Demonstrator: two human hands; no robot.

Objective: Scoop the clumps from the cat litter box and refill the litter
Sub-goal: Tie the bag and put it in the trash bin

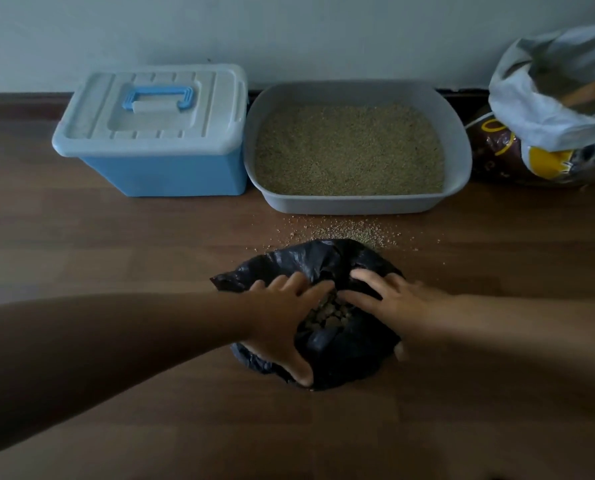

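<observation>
A grey litter box [358,204] filled with tan litter [349,150] stands against the wall. On the floor in front of it sits a black plastic bag [337,355] with brown clumps [329,315] showing in its open mouth. My left hand [282,313] grips the bag's left side, fingers at the mouth and thumb low on the front. My right hand [393,301] grips the right side, fingers over the bag's top edge.
A blue storage box [157,133] with a closed lid and handle stands left of the litter box. An opened litter sack [545,133] leans at the right against the wall. Spilled litter grains [341,232] lie on the wooden floor between bag and litter box.
</observation>
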